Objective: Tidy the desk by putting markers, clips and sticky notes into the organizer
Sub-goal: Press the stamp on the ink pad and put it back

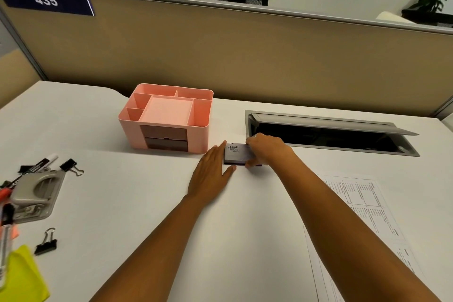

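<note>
A pink organizer (169, 119) with several compartments and two dark drawers stands at the back middle of the white desk. Just right of it lies a grey stamp pad (236, 154). My right hand (266, 151) grips the pad from its right side, fingers curled over the edges. My left hand (212, 174) lies flat on the desk, fingers apart, touching the pad's left edge. At the far left lie markers (41, 163), two black binder clips (72, 167) (46, 244) and yellow sticky notes (24, 277).
A grey hole punch (36, 195) sits among the markers at the left. An open cable hatch (328, 138) is set into the desk at the back right. Printed sheets (362, 228) lie at the right front. A tan partition (245, 56) closes the back.
</note>
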`<state>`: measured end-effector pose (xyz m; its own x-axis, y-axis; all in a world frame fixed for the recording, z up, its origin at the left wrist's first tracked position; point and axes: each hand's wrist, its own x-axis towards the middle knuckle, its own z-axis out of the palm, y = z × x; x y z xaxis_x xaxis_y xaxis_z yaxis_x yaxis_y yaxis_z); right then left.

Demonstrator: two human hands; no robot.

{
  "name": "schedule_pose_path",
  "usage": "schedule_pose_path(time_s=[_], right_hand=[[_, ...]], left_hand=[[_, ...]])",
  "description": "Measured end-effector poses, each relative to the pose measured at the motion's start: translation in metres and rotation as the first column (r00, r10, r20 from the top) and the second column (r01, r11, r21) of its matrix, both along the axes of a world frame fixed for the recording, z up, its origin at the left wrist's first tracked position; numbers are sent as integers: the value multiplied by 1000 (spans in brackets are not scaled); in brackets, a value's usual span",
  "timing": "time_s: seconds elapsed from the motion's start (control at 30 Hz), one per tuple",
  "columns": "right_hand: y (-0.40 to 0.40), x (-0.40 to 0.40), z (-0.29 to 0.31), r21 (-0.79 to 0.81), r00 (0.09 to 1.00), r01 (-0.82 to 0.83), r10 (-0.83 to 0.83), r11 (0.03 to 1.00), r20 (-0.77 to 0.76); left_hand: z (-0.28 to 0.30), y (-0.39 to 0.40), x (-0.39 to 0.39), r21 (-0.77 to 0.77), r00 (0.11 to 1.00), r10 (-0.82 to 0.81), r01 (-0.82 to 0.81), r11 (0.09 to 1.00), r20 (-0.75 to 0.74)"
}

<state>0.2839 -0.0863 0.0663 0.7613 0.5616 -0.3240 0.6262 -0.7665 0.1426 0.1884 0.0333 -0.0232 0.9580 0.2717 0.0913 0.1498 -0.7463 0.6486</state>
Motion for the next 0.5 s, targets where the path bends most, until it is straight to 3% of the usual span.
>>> schedule_pose_path(time_s=[0.5], right_hand=[[-2, 6, 30, 63, 994, -95, 91, 994, 59]], left_hand=[[5, 0, -2, -57, 1000, -2, 3, 998, 15]])
